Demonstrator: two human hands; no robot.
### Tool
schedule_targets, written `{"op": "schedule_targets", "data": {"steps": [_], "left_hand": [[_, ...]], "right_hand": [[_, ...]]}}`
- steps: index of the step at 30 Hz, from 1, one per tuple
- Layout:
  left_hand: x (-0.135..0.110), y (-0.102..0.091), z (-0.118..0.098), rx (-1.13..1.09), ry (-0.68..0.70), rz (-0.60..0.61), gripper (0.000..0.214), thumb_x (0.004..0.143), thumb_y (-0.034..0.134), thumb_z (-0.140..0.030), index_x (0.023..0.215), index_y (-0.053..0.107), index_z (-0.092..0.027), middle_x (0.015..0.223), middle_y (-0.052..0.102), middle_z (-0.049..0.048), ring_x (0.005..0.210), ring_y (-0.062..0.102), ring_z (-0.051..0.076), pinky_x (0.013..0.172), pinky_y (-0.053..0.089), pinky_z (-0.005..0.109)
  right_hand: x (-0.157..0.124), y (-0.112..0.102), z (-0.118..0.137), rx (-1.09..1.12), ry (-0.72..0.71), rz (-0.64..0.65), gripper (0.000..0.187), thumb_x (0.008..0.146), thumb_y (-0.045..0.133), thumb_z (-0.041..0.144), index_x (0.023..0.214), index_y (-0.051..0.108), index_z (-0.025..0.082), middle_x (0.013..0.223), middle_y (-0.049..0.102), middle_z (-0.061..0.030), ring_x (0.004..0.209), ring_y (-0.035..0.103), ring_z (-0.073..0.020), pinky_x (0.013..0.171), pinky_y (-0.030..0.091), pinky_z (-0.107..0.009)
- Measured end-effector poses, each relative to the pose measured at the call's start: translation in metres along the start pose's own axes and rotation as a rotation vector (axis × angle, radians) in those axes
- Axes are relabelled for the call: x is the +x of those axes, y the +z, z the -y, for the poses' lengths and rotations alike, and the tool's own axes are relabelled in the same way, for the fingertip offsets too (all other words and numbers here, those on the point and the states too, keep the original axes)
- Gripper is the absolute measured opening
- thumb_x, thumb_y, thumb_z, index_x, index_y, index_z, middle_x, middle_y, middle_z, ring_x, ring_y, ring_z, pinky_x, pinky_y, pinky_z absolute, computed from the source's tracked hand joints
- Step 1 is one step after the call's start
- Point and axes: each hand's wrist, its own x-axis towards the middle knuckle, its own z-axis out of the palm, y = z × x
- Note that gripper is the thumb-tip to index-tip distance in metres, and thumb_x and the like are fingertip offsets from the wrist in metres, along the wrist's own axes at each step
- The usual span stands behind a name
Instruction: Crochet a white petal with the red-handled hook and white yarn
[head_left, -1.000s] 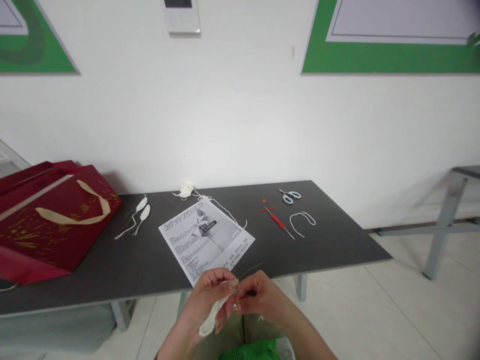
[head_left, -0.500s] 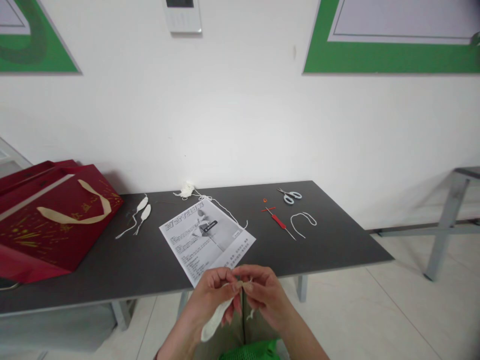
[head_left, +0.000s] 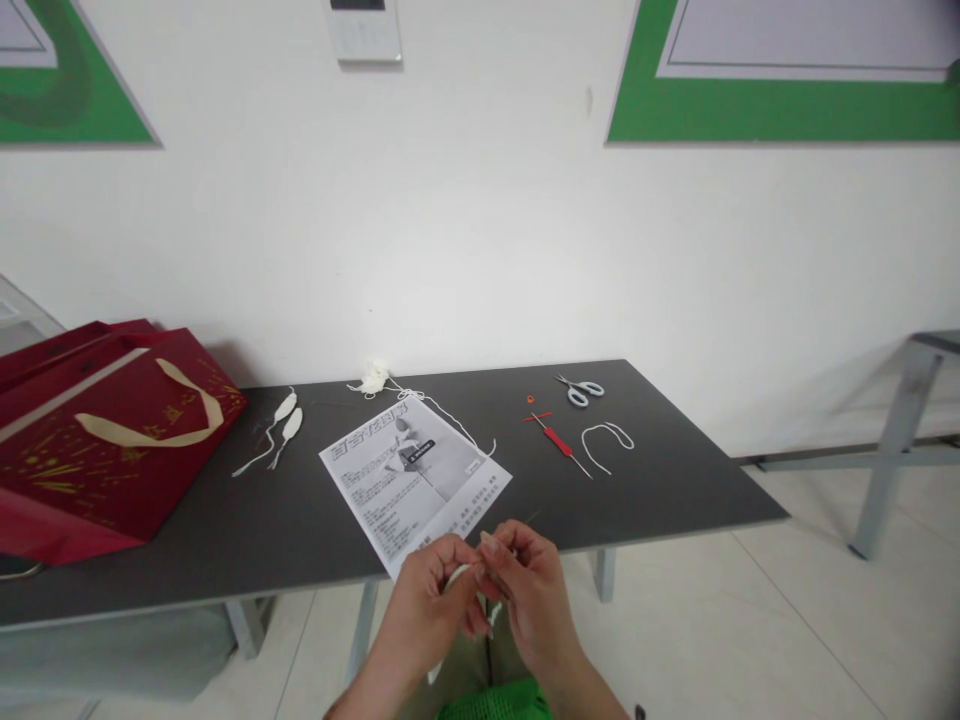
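Note:
Above my lap, just off the near edge of the table, my left hand [head_left: 442, 595] is closed in a pinch on a white crocheted petal [head_left: 457, 574]. Most of the petal is covered by the fingers. Touching it, my right hand [head_left: 525, 585] is closed too, thumb against forefinger. A thin wire-like strand [head_left: 534, 517] juts out beyond the right fingers. A white yarn end [head_left: 495, 614] hangs below the hands. Two similar white petals [head_left: 292, 424] with yarn tails lie at the table's left.
A printed sheet [head_left: 397, 490] lies on the dark table [head_left: 660, 490]. Behind it is a bunch of white yarn [head_left: 373, 378]. Rightward are a red-handled crochet hook [head_left: 556, 441], scissors [head_left: 579, 391] and a loose yarn piece [head_left: 607, 430]. A red gift bag [head_left: 127, 440] stands left.
My right hand has shifted slightly up and its thumb now points upward. The petal has turned, so less of it shows below my left hand. A thin strand now shows past the right fingers.

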Motion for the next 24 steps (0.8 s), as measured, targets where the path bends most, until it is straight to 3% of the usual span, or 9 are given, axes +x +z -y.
{"op": "schedule_targets", "data": {"steps": [4,7,11,16,20,24], "left_hand": [[0.0,0.0,0.004,0.169,0.118,-0.101,0.013,0.076,0.055,-0.022,0.064,0.056,-0.017,0.059,0.063,0.0015,0.05,0.059,0.014,0.048,0.045,0.023],[0.003,-0.001,0.006,0.179,0.145,-0.103,0.015,0.074,0.058,-0.02,0.06,0.057,-0.017,0.056,0.061,0.0016,0.053,0.06,0.015,0.051,0.044,0.023],[0.008,-0.001,0.008,-0.208,-0.022,0.009,0.021,0.074,0.063,-0.03,0.062,0.053,-0.016,0.051,0.062,0.0009,0.037,0.052,0.012,0.037,0.037,0.021],[0.011,-0.01,0.01,-0.591,-0.083,-0.016,0.023,0.07,0.07,-0.034,0.066,0.056,-0.015,0.048,0.059,-0.0028,0.028,0.04,0.006,0.029,0.034,0.018],[0.009,-0.016,0.011,-0.681,-0.12,0.102,0.022,0.071,0.07,-0.033,0.07,0.059,-0.014,0.047,0.059,-0.0017,0.024,0.033,0.003,0.026,0.027,0.015],[0.001,-0.013,0.007,-0.54,-0.119,0.303,0.025,0.074,0.067,-0.035,0.084,0.06,-0.013,0.06,0.068,0.0065,0.028,0.043,0.005,0.028,0.029,0.015]], "right_hand": [[-0.002,-0.002,-0.002,-0.342,-0.144,-0.1,0.033,0.076,0.065,0.041,0.06,0.05,0.016,0.047,0.048,0.0048,0.041,0.042,-0.0072,0.039,0.033,-0.019],[-0.003,-0.001,-0.002,-0.391,-0.166,-0.094,0.032,0.079,0.061,0.042,0.062,0.049,0.018,0.049,0.049,0.0051,0.042,0.045,-0.0086,0.041,0.036,-0.02],[0.003,-0.001,0.006,-0.311,-0.058,0.062,0.031,0.082,0.055,0.045,0.067,0.047,0.02,0.044,0.046,0.0074,0.035,0.044,-0.0096,0.038,0.033,-0.021],[0.013,-0.025,0.015,-0.484,0.0,0.13,0.027,0.07,0.071,0.04,0.072,0.064,0.013,0.052,0.05,0.0051,0.045,0.04,-0.006,0.043,0.027,-0.019],[0.019,-0.051,0.009,-0.508,0.176,0.273,0.036,0.066,0.071,0.048,0.063,0.064,0.013,0.041,0.038,0.0084,0.035,0.025,-0.0034,0.036,0.016,-0.02],[0.031,-0.059,0.005,-0.54,0.254,0.4,0.043,0.069,0.063,0.056,0.065,0.065,0.013,0.041,0.029,0.0102,0.036,0.017,-0.0037,0.036,0.016,-0.02]]}}
